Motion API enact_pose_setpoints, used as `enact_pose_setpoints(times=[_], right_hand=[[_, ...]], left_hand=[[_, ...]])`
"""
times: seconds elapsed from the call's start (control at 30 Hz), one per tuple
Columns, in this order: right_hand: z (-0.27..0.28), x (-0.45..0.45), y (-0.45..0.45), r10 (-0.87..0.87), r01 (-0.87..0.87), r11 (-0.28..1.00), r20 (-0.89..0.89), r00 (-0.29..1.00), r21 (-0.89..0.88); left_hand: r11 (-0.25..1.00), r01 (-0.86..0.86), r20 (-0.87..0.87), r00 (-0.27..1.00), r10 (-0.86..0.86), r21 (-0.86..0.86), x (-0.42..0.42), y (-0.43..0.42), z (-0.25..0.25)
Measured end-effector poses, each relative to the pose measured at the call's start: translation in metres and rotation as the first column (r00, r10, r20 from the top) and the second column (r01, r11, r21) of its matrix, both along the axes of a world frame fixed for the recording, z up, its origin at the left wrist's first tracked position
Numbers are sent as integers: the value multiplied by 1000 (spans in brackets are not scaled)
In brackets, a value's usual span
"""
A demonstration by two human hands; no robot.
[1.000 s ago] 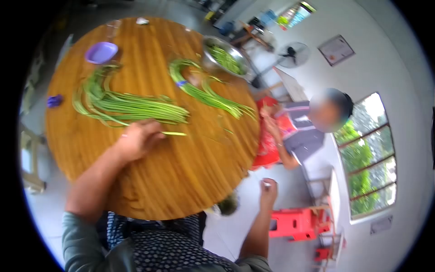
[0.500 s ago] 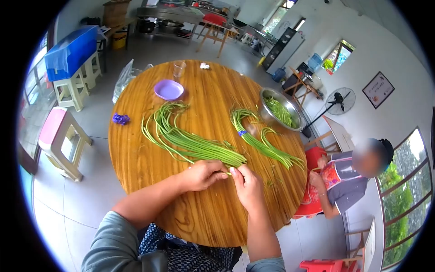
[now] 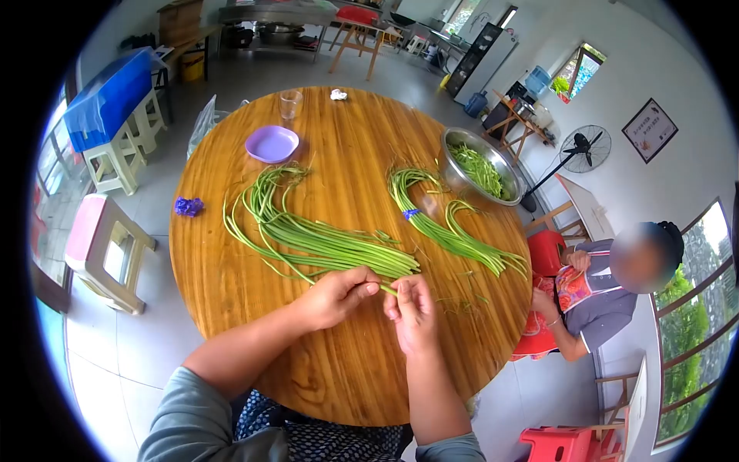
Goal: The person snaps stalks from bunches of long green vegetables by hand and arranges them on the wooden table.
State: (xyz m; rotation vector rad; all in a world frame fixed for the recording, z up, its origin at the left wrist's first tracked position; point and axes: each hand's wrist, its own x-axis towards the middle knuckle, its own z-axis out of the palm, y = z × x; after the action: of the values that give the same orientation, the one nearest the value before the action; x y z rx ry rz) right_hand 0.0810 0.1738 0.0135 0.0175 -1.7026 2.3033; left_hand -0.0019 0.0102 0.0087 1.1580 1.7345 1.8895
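A loose pile of long garlic scapes (image 3: 327,242) lies across the middle of the table, its cut ends close to my hands. My left hand (image 3: 340,297) is closed, with thumb and fingers pinching a single garlic scape (image 3: 388,289). My right hand (image 3: 413,309) pinches the same scape a little further right, and a short green length shows between the two hands. Right of the pile lies a second bundle of scapes (image 3: 454,239), tied with a blue band (image 3: 411,214). Beyond it stands a metal bowl (image 3: 456,185) with green pieces in it.
The round wooden table (image 3: 354,131) carries a purple plate (image 3: 272,144), a clear glass (image 3: 290,104), white crumpled tissue (image 3: 339,95) and a purple crumpled item (image 3: 188,206). Another person (image 3: 596,285) sits at the right edge. A pink-topped stool (image 3: 108,254) stands left.
My hands have drawn slightly apart, showing more of the scape between them. The view has shifted a little. The other person's near hand has risen.
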Motion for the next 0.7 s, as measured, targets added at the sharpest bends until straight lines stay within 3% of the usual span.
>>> enact_pose_setpoints(times=[0.03, 0.13, 0.2, 0.23, 0.27, 0.33, 0.37, 0.43, 0.5, 0.57, 0.63, 0.7], right_hand=[[6, -1, 0, -89, 91, 995, -32, 996, 49], [9, 2, 1, -135, 140, 981, -48, 990, 132], [8, 7, 4, -83, 99, 947, -64, 995, 305], [7, 6, 3, -85, 99, 947, -60, 995, 304], [5, 5, 0, -86, 82, 985, 17, 996, 151], [-6, 1, -5, 20, 14, 984, 187, 982, -178], [-9, 3, -4, 7, 27, 984, 189, 982, -178], [-7, 0, 0, 136, -62, 939, 202, 970, -337], [-2, 0, -1, 101, -44, 955, 182, 978, -292], [7, 2, 1, -14, 40, 978, 128, 992, -202], [6, 3, 9, -22, 40, 968, 75, 997, -247], [8, 5, 14, 5, -1, 990, 24, 1000, -144]], left_hand=[[979, -169, -234, 962, 138, -116, 2, -1, 1], [967, -167, -329, 939, 96, -194, 5, -2, 4], [968, -164, -363, 928, 86, -189, 4, -1, 3], [989, -83, -422, 906, 24, -122, 0, -1, 0], [998, 5, -481, 876, -33, -61, 0, -2, -3], [997, 42, -462, 884, -66, -62, 9, -2, 0], [997, 65, -456, 886, -79, -45, 13, 1, 3], [997, 71, -454, 888, -70, -15, 10, 2, 5], [997, 73, -449, 891, -67, -4, 8, -3, 9], [994, -25, -244, 970, -1, -102, 12, -5, 15], [995, -46, -245, 969, 23, -87, 10, -5, 13], [995, -71, -248, 967, 51, -74, 7, -5, 9]])
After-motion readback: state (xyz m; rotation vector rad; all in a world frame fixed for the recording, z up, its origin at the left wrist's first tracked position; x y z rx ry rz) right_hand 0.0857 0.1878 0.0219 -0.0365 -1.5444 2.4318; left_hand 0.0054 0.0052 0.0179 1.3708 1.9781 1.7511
